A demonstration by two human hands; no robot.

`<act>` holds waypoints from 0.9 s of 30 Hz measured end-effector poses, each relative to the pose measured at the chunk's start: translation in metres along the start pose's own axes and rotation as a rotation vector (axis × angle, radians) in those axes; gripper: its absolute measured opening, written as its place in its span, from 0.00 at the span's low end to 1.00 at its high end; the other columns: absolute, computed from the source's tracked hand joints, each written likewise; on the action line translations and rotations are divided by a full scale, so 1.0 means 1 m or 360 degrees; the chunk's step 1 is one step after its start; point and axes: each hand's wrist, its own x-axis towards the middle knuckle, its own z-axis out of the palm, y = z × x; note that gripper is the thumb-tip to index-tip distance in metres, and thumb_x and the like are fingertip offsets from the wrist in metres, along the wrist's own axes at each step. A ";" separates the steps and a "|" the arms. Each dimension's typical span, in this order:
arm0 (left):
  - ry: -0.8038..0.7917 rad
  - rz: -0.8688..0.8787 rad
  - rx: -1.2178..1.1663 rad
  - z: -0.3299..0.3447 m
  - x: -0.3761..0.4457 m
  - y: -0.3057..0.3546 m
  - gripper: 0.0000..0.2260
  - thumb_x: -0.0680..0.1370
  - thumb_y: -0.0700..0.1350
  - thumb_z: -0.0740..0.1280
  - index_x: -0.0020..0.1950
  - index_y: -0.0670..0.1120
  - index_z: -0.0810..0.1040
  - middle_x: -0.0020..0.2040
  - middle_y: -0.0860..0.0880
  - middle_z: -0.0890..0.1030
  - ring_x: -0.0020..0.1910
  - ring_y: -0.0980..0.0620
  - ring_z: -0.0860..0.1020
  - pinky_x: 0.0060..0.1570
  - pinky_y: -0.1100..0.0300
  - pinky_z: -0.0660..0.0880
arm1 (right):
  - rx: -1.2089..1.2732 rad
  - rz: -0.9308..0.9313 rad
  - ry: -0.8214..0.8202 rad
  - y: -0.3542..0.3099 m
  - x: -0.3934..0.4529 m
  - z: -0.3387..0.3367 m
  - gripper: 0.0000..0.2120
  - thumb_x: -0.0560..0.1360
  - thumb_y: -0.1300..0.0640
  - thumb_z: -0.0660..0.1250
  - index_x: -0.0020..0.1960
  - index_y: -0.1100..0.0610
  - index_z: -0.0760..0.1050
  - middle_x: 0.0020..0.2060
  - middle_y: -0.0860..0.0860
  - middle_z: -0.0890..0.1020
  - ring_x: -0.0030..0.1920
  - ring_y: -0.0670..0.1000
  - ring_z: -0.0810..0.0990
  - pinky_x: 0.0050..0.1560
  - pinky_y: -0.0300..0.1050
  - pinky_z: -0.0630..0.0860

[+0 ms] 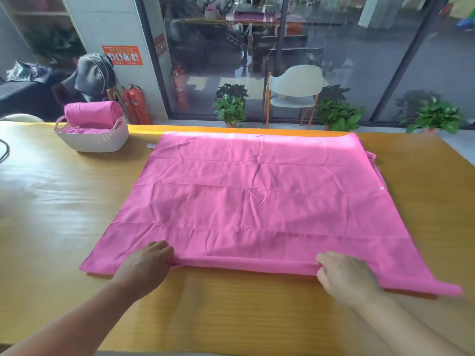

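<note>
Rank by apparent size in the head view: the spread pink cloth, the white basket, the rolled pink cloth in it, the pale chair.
1. spread pink cloth, by far.
2. white basket and pale chair: alike; the chair is farther, so unranked.
3. rolled pink cloth.

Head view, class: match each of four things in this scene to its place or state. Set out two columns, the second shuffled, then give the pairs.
1 pink cloth
2 white basket
3 rolled towel
4 pale chair

A beyond the far edge of the table
B spread flat on the table
C lying in the basket
D standing at the table's far left

Pairs: 1-B, 2-D, 3-C, 4-A.
</note>
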 end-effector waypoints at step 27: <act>-0.0344 -0.0407 0.0024 -0.033 0.049 -0.029 0.14 0.82 0.41 0.57 0.64 0.52 0.76 0.65 0.55 0.77 0.65 0.54 0.74 0.67 0.61 0.66 | 0.0055 0.0527 -0.0149 0.052 0.015 -0.019 0.09 0.74 0.57 0.60 0.35 0.50 0.73 0.37 0.43 0.78 0.38 0.45 0.77 0.42 0.45 0.76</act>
